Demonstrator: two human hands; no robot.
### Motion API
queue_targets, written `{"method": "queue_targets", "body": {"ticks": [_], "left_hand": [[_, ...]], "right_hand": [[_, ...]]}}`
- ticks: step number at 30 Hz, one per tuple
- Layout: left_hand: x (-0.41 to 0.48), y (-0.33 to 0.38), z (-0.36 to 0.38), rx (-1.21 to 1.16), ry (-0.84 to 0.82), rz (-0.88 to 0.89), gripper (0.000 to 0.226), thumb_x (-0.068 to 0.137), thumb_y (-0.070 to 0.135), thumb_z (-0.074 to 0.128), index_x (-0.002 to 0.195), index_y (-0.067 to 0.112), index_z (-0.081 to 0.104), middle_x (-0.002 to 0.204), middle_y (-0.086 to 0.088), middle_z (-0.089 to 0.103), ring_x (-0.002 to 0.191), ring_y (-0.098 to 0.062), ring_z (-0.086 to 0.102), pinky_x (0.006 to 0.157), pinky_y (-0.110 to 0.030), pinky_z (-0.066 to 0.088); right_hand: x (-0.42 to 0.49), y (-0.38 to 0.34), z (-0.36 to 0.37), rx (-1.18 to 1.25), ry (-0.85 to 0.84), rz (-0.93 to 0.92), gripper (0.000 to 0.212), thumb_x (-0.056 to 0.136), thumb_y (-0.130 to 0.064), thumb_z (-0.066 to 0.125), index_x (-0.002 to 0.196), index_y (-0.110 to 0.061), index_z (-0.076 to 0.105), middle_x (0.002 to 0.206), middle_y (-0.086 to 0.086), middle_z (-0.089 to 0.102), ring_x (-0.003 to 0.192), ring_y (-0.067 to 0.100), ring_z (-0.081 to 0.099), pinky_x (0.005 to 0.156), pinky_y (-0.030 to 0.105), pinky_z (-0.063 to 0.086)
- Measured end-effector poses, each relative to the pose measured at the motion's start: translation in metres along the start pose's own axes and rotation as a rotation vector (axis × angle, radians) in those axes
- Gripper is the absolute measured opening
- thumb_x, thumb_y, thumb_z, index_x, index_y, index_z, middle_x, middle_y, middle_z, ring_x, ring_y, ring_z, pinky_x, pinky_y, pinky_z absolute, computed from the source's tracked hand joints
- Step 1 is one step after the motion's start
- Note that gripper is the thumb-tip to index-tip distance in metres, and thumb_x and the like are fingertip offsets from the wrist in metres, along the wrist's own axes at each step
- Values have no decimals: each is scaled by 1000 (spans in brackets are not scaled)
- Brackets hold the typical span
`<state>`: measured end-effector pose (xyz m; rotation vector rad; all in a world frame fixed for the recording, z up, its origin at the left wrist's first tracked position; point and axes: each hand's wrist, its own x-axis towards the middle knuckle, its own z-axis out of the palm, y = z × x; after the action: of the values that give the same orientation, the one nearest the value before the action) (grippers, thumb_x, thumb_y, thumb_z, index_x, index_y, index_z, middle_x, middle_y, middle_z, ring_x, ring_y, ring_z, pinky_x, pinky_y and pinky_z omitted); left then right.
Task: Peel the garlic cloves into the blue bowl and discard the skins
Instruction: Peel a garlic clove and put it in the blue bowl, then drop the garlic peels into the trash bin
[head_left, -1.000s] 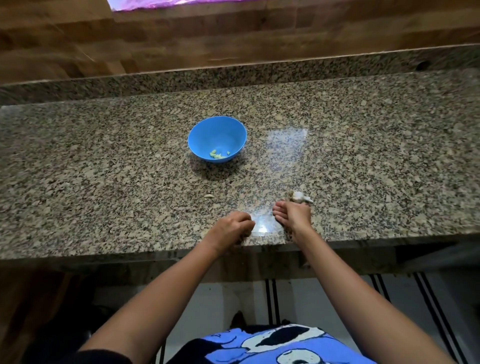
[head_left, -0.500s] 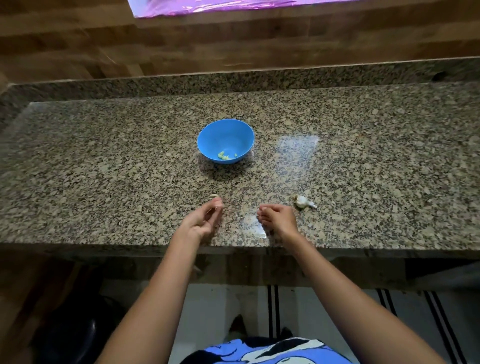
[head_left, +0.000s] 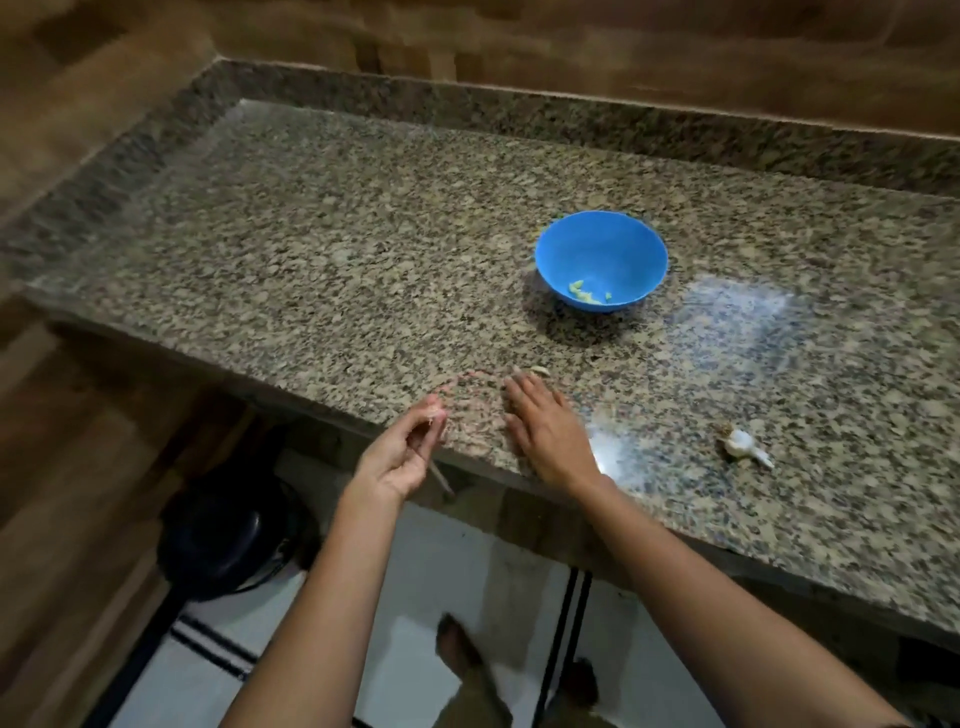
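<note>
The blue bowl (head_left: 602, 244) stands on the granite counter (head_left: 322, 249) with a few peeled pale cloves (head_left: 587, 293) at its bottom. My right hand (head_left: 545, 431) lies flat on the counter near the front edge, fingers straight. A small scrap of skin (head_left: 537, 370) sits just beyond its fingertips. My left hand (head_left: 405, 457) is cupped at the counter's front edge, palm turned up, fingers loosely curled; I cannot tell whether skins lie in it. A white garlic remnant (head_left: 743, 444) rests on the counter, well right of my right hand.
A black round bin (head_left: 223, 540) stands on the floor below the counter's left end. Wood panelling runs behind and left of the counter. My feet are on the tiled floor under the edge.
My view swung left. The right hand uncurled, went flat and slid left, away from the garlic remnant. The left hand dropped to the counter edge and turned palm up.
</note>
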<state>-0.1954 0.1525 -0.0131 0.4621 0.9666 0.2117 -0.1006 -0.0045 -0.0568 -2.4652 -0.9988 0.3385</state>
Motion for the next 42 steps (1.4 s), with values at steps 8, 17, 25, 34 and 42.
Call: {"method": "queue_targets", "body": {"ticks": [8,17,25,34,42], "left_hand": [[2,9,-1,7,-45,13,19,87,-12,52,75,-2,63,66,-10,69,55,-13,68,60,-20,56],[-4,-11,8,1,-78,27,15,86,-12,54,79,-1,62,72,-11,69,59,-15,69,66,-23,55],[-15,-51,19,-17,-69,65,14,87,-11,52,82,-2,61,67,-8,69,56,-11,68,63,-20,55],[-35,-57,-5,-122,24,98,13,88,-10,52,84,-2,61,69,-10,71,64,-15,69,61,-19,56],[-63,10,-98,-406,208,263,11,92,-5,49,89,-2,60,97,-11,61,95,-21,59,59,-20,56]], "right_hand": [[6,2,10,-293,-54,71,83,77,-60,-17,150,-25,4,157,-5,0,144,11,-3,112,30,-12],[-25,21,-6,-186,-21,70,74,87,-59,-3,148,-23,18,156,-4,15,143,12,12,114,28,0],[-75,47,-31,20,110,94,35,91,-11,55,126,-8,58,131,8,56,116,25,56,97,30,43],[-46,29,-32,112,265,232,13,89,-4,57,96,-4,67,92,9,67,77,11,52,64,9,36],[-23,-136,30,1051,-206,312,14,79,7,65,80,-4,73,75,6,69,71,14,63,69,21,52]]}}
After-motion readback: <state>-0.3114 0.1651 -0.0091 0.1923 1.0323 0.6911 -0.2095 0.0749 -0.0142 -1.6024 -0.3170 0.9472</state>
